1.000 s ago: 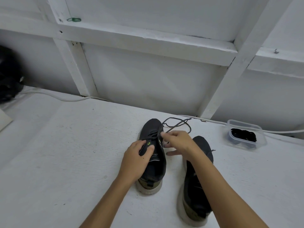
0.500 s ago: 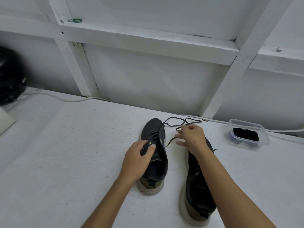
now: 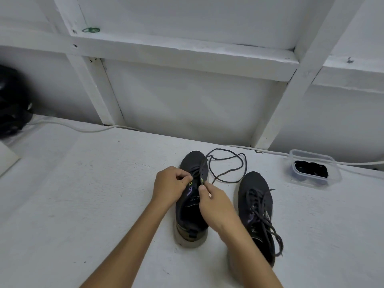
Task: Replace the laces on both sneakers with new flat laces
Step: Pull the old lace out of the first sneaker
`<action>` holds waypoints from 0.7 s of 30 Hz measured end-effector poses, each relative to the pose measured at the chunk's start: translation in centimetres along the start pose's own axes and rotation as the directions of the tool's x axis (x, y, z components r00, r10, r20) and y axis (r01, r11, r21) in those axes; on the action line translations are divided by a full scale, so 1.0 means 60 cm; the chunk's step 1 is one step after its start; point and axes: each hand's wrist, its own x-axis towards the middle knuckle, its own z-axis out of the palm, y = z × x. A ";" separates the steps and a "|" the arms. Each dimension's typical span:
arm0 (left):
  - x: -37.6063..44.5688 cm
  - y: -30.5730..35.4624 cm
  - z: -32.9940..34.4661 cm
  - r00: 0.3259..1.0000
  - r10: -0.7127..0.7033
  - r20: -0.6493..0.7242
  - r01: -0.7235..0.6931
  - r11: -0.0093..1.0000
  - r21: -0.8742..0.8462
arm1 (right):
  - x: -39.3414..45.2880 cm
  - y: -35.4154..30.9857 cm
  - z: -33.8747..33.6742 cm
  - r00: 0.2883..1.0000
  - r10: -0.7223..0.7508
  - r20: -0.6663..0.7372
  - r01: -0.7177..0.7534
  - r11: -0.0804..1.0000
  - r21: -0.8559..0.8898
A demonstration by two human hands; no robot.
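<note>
Two dark sneakers stand on a white surface, toes pointing away from me. The left sneaker (image 3: 192,208) is half unlaced; its dark lace (image 3: 227,166) trails in a loose loop on the surface beyond it. My left hand (image 3: 171,186) grips the left side of this sneaker's upper by the eyelets. My right hand (image 3: 216,201) pinches the lace at the right eyelet row. The right sneaker (image 3: 256,206) stays fully laced, with its lace ends hanging loose.
A clear plastic container (image 3: 314,170) holding black laces sits at the right near the wall. A white cable (image 3: 83,128) runs along the foot of the white framed wall. A black object (image 3: 11,102) lies at the far left.
My right hand has come back from beyond the right sneaker to the left sneaker's eyelets. The pulled-out lace now lies in a wider loop. My left hand has shifted up toward the eyelets.
</note>
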 end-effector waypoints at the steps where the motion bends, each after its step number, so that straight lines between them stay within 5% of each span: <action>1: 0.001 0.000 0.002 1.000 0.019 0.010 -0.019 0.999 0.044 | -0.005 0.004 0.011 1.000 -0.018 -0.025 0.018 1.000 0.006; 8: 0.031 0.010 -0.015 0.975 0.108 0.192 -0.158 0.950 0.269 | -0.021 0.031 0.043 0.988 -0.001 -0.154 0.025 0.987 0.156; 14: 0.027 -0.017 -0.023 0.980 0.027 0.195 -0.021 0.999 -0.030 | -0.026 0.043 0.043 0.986 0.029 -0.161 0.030 0.937 0.347; 21: 0.020 -0.011 -0.006 0.999 -0.019 -0.026 0.014 0.985 -0.170 | -0.027 0.047 0.050 0.982 0.028 -0.188 0.038 0.940 0.338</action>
